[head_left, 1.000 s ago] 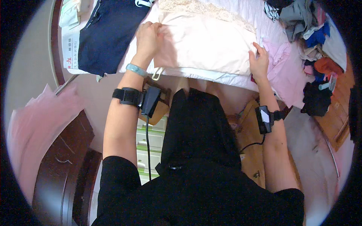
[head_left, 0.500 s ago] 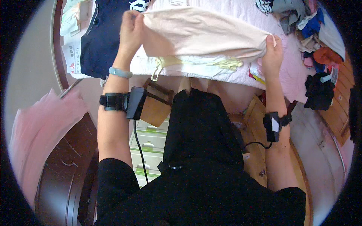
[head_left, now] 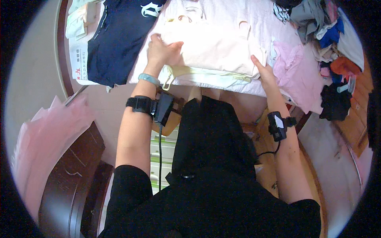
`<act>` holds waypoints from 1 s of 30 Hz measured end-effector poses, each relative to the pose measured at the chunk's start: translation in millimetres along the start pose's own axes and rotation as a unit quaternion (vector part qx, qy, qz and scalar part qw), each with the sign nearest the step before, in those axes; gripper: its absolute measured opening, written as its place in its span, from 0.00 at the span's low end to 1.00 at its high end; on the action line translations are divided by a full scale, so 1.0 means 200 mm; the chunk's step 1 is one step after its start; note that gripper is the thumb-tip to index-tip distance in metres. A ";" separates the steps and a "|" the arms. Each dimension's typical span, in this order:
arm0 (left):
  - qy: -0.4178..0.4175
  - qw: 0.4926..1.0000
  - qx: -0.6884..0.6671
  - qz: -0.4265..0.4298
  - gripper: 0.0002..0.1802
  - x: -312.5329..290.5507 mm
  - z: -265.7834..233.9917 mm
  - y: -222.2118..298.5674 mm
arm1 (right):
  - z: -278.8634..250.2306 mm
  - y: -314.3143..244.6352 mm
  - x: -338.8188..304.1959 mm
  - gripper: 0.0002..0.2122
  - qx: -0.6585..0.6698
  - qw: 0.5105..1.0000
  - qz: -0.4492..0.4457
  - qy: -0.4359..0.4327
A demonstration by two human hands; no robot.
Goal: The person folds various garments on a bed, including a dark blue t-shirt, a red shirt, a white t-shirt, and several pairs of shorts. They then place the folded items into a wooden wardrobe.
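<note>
A pale cream strappy top lies spread on the bed in front of me, its thin straps at the far side. My left hand is open at its left edge, with the thumb stretched over the cloth and apart from the fingers. At the near right corner, my right hand has its thumb on the top's edge and its fingers partly hidden under the fabric. A pale yellow garment with a strap loop shows beneath, along the near edge.
A dark navy garment with a white letter print lies to the left, beside printed paper. Pink clothing and a heap of mixed clothes are on the right. The bed's near edge runs before my legs; pink tulle hangs at left.
The cream top was stretched in the air between both hands and now lies down on the bed. Both hands moved inward and nearer; the left let go and spread its fingers.
</note>
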State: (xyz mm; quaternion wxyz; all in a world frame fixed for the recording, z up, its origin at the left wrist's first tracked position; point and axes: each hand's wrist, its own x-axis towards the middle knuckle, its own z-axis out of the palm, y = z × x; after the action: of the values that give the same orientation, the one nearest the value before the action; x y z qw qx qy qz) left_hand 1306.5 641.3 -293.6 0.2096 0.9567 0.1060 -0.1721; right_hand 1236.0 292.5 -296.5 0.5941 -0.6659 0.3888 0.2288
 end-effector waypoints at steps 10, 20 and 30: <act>-0.302 0.925 -0.219 -0.071 0.30 -0.04 -0.11 0.02 | 0.14 -0.12 -0.08 0.30 0.124 0.970 0.146 -0.150; -0.164 0.908 -0.379 -0.068 0.13 -0.34 -0.11 -0.03 | 0.14 -0.13 -0.07 0.24 0.136 0.964 0.094 -0.206; 0.133 0.796 -0.579 -0.116 0.20 -1.42 -0.15 0.06 | 0.16 -0.57 -0.49 0.21 -0.164 0.881 -0.184 -0.403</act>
State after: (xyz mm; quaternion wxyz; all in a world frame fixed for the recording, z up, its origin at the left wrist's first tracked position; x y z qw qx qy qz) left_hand 1058.2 607.7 -158.0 0.6864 0.6512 0.3226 0.0271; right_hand 1272.7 346.3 -158.0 0.6131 -0.6639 -0.0572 0.4244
